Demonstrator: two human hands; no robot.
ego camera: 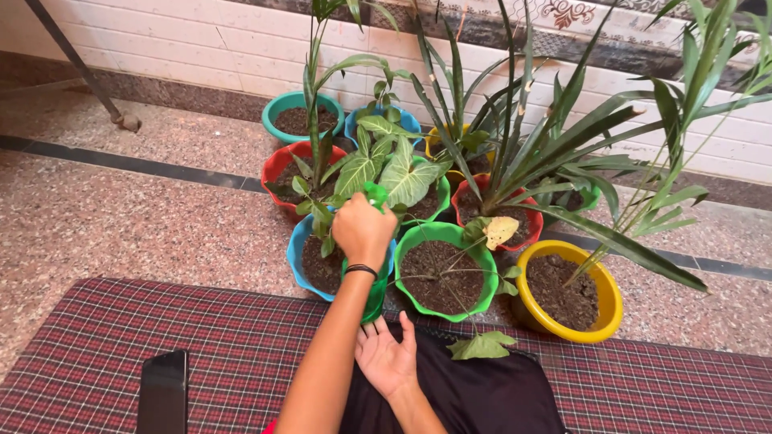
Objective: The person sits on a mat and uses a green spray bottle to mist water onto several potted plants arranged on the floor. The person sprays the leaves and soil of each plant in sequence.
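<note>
Pots (447,273) crowded around left hand (363,229)

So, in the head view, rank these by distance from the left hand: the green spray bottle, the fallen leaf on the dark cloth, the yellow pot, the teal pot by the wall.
1. Green spray bottle: gripped at the top by the left hand.
2. Fallen leaf: lower right, on the dark cloth.
3. Yellow pot: far right.
4. Teal pot: upper left, by the wall; too close to the yellow pot to call.
</note>
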